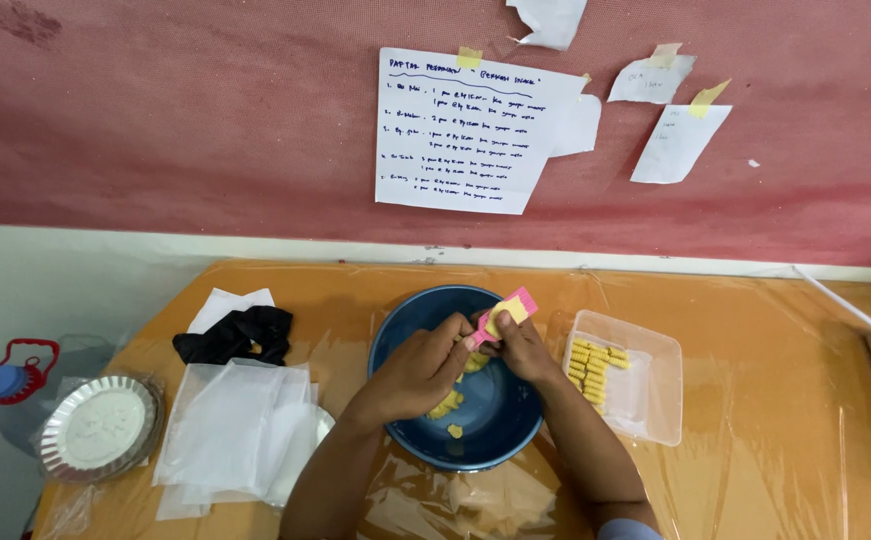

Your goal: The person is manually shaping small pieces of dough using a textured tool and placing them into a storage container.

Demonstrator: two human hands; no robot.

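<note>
My left hand and my right hand meet above a dark blue bowl on the table. The right hand grips a small pink flat tool with a slab of yellow dough pressed on it. The left hand's fingertips touch the tool's lower end and the dough. Loose yellow dough pieces lie in the bowl under my hands. To the right stands a clear plastic box with several small yellow shaped pieces lined up in rows.
Orange table under clear plastic film. White plastic sheets and a black cloth lie at left, a foil pie tin and a blue-capped jug at far left. Paper notes hang on the red wall.
</note>
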